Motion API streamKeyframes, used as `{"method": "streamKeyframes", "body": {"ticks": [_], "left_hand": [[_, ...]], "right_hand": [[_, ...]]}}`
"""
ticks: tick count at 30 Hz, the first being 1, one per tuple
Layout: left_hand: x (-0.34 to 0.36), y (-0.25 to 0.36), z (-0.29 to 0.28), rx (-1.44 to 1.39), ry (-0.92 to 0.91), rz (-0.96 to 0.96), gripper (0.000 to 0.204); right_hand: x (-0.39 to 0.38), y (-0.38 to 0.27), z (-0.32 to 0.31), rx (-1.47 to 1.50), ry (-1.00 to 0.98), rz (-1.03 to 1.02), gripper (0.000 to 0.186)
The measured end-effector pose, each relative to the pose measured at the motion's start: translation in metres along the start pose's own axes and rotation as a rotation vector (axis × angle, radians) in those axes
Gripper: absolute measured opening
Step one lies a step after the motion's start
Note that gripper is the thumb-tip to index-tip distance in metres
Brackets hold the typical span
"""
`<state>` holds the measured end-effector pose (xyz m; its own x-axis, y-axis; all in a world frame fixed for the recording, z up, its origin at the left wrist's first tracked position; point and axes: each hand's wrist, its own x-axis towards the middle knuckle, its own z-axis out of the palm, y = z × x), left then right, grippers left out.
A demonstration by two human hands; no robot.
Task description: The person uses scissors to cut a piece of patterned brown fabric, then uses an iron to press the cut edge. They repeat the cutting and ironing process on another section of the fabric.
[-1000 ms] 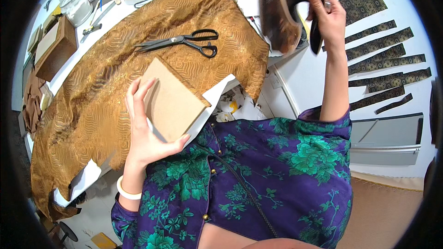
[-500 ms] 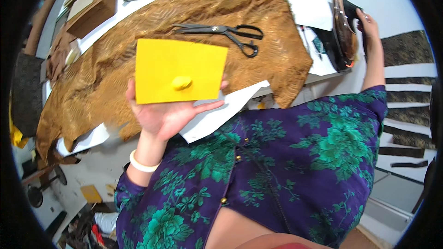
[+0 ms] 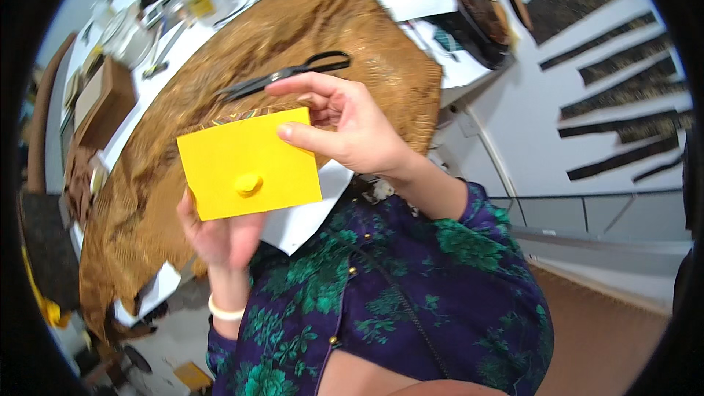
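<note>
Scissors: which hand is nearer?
Right. The right hand is just below the scissors in the picture; the left hand is farther down, at the yellow panel's lower edge.

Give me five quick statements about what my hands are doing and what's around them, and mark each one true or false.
1. Your left hand and right hand both touch the yellow piece. True.
2. The thumb of the right hand lies at the yellow piece's lower left corner. False: it lies near the upper right corner.
3. The black scissors lie on the brown cloth. True.
4. The yellow piece's face is completely flat. False: a small yellow bump stands out from it.
5. A pale bangle circles the left wrist. True.
</note>
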<state>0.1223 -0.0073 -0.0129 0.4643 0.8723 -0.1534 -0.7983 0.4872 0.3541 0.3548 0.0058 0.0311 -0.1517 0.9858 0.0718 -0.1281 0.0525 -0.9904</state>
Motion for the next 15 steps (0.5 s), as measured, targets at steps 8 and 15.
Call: {"method": "streamKeyframes", "body": {"ticks": [8,15], "left_hand": [[0.007,0.001,0.048,2.109,-0.375,0.793,0.120],[0.001,0.000,0.031,1.934,-0.225,0.696,0.110]], "right_hand": [[-0.016,-0.026,0.010,-0.316,-0.014,-0.127,0.054],[0.048,-0.088,-0.181,-0.909,0.519,-0.477,0.040]]}}
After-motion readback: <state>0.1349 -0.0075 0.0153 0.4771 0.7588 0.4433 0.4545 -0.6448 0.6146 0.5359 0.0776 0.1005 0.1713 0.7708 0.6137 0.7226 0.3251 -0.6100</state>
